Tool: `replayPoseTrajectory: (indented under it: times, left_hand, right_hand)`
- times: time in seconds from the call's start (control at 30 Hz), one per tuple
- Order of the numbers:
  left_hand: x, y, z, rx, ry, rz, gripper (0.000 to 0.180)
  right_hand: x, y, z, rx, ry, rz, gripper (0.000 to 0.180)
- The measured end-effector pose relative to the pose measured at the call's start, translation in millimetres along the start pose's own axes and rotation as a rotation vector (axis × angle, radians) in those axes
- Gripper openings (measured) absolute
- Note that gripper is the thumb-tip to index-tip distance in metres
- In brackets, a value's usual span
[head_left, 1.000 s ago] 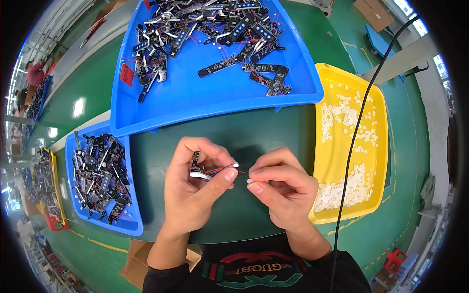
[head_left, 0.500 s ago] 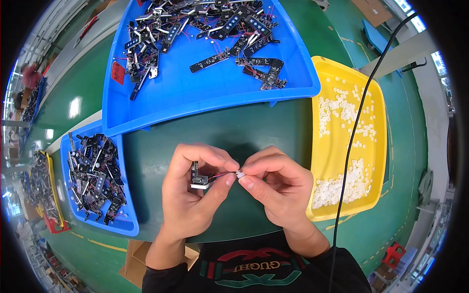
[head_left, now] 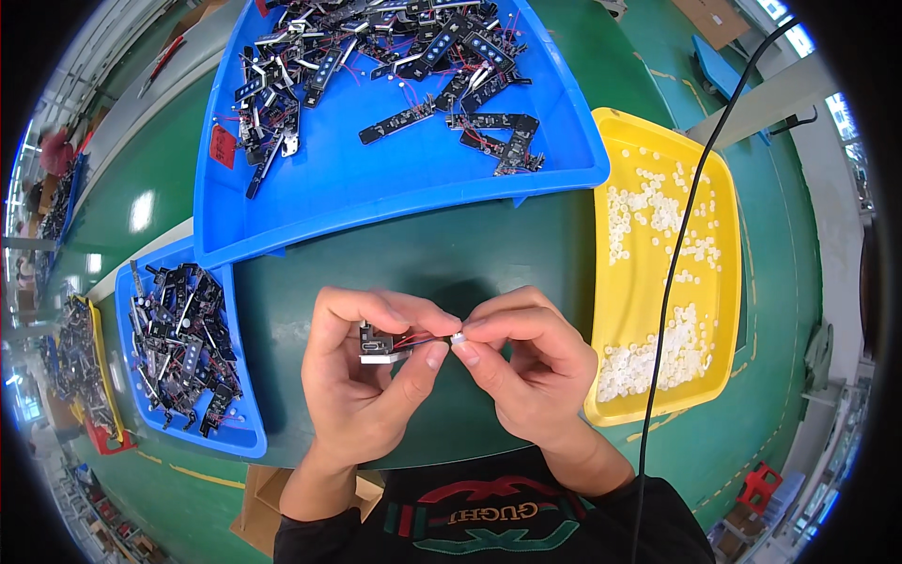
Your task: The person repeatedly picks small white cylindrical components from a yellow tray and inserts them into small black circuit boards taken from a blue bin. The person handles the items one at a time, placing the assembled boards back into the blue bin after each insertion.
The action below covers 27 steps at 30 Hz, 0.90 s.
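Note:
My left hand [head_left: 362, 399] curls around a small black circuit board [head_left: 378, 341] with a white edge, thumb and forefinger pinched near the end of its red and dark wires [head_left: 419, 336]. At the wires' tip is a tiny whitish round piece [head_left: 458, 337], pinched between thumb and forefinger of my right hand [head_left: 531, 376]. The fingertips of both hands nearly meet there, above the dark green tabletop [head_left: 376, 258]. Fingers partly cover the piece, so how it sits on the wire end cannot be made out.
A large blue tray [head_left: 404, 209] of wired circuit boards lies beyond my hands. At the left stands a smaller blue tray [head_left: 246, 376] full of similar boards. A yellow tray [head_left: 601, 282] with small white round pieces is on the right, a black cable [head_left: 669, 291] hanging across it.
The left hand has shifted slightly left with the circuit board, and a longer stretch of wire now shows. Both hands keep their pinch at the small piece.

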<state>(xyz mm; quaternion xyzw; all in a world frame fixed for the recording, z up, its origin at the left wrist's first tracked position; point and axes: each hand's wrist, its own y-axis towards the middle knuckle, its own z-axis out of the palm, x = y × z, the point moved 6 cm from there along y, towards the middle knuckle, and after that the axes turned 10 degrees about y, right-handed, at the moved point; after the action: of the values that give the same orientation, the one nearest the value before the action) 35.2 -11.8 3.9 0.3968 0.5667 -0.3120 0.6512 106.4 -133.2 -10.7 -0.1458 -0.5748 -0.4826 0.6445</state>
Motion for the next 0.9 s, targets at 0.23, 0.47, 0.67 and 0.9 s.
replayPoseTrajectory:
  times: [0.23, 0.47, 0.67, 0.9]
  left_hand:
    - [-2, 0, 2, 0.069, 0.085, 0.118, 0.036]
    - [-19, -4, -16, 0.045, 0.215, 0.189, 0.032]
    - [-50, -45, -128, -0.503, 0.498, -0.024, 0.02]
    - [-67, -73, -227, -0.693, 0.979, -0.147, 0.038]
  right_hand:
    - [-4, -4, -6, -0.061, 0.119, 0.082, 0.017]
    - [8, -2, 1, -0.001, -0.048, 0.131, 0.02]
    - [72, -22, -22, 0.125, -0.598, 0.004, 0.013]
    - [53, -16, -91, -0.034, -1.106, 0.255, 0.018]
